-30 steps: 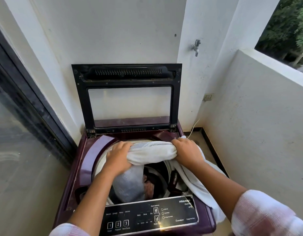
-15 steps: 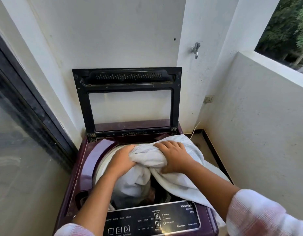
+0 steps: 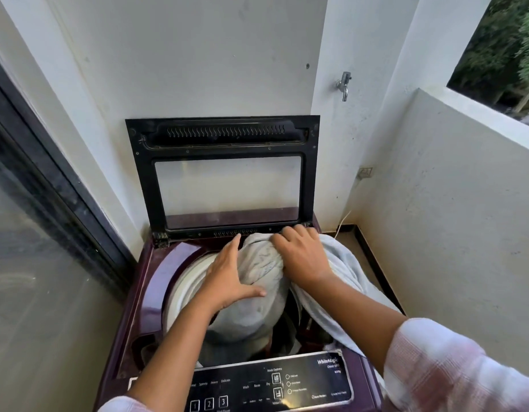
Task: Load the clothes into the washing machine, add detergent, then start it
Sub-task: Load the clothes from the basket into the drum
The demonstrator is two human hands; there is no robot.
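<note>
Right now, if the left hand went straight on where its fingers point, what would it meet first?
Likely the lower edge of the raised lid, just beyond the left hand; depth is unclear.

Soft matt cloth; glossy plastic washing machine; glass lid.

Soft daylight is entering through the far-right opening; edges are bending, the right sleeve is blurring

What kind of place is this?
Probably a home balcony used for laundry: a top-loading washing machine with its lid raised, a tap on the wall, and a low parapet wall with trees beyond.
</note>
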